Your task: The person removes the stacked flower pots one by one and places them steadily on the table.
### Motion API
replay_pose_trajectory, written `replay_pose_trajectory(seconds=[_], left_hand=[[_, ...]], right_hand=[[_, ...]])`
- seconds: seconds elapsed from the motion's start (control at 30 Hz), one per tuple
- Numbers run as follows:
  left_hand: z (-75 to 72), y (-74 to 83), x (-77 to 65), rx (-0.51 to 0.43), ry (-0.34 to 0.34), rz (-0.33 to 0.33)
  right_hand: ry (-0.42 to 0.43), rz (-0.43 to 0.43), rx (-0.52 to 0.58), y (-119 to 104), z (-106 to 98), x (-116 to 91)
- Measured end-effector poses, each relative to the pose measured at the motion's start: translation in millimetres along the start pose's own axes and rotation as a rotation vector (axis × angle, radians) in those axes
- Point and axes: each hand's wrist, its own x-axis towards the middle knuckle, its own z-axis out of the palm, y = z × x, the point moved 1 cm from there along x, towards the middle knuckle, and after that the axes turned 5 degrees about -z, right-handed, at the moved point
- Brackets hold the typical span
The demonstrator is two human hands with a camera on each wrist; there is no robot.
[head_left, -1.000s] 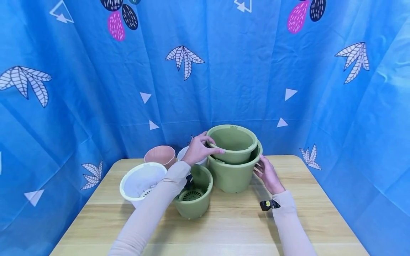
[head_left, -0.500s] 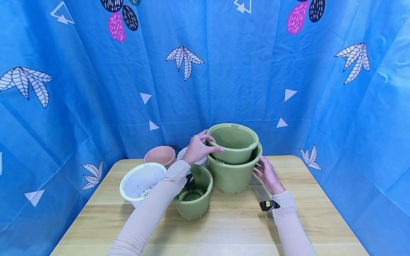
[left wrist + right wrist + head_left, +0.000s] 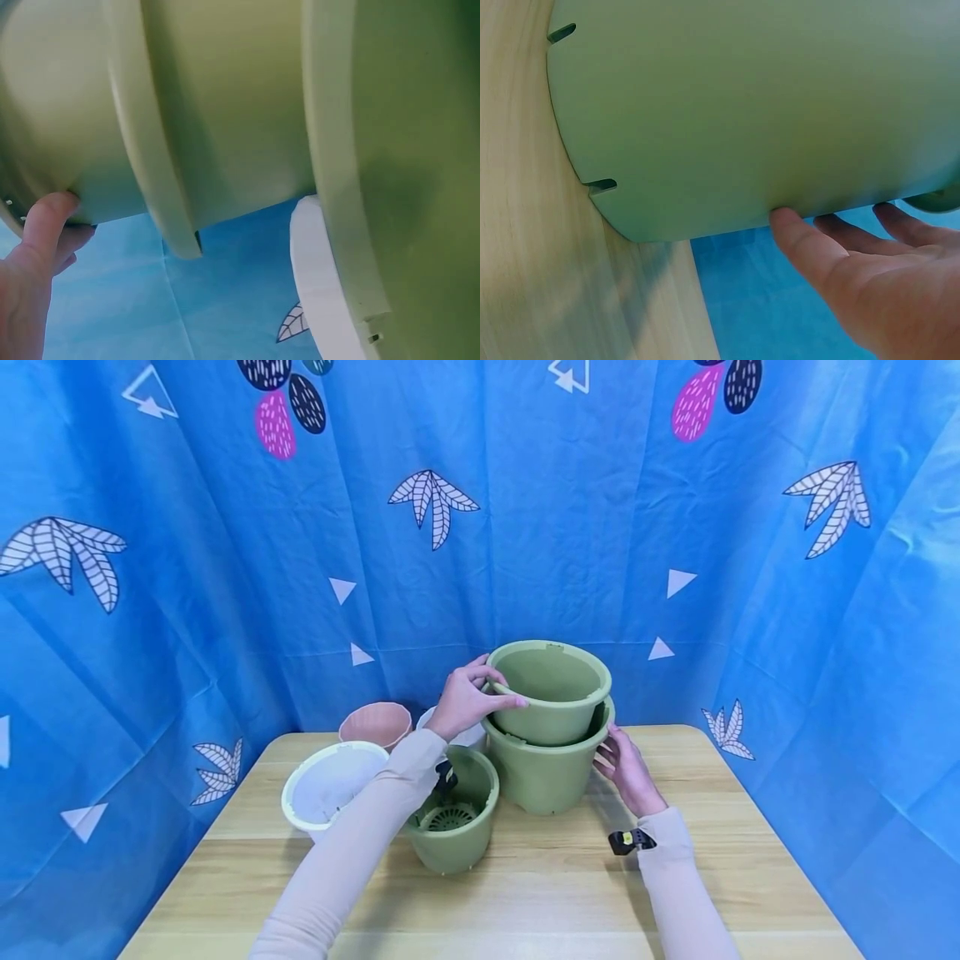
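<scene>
My left hand grips the rim of a smaller green flower pot, thumb at the front and fingers at its left side. This pot sits partway inside a larger green flower pot, its upper part standing well above the larger rim. In the left wrist view the hand holds the smaller pot near its rim. My right hand rests its fingertips on the right side of the larger pot, just under the rim. Slotted lower edges of the larger pot meet the table in the right wrist view.
Left of the larger pot stands another green pot with a slotted bottom. A white pot, a pink pot and another white pot stand farther left and behind. A blue patterned curtain surrounds the wooden table.
My left hand has raised the smaller green flower pot a little, so it stands higher out of the larger one. The right hand has stayed in place.
</scene>
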Motion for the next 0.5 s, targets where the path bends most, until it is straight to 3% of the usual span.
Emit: replay_pose_trajectory(seconds=[0.5], left_hand=[[-10.4,16.9,-0.1,-0.026,0.000,0.015]], right_hand=[[0.003,0.007,0.001,0,1,1]])
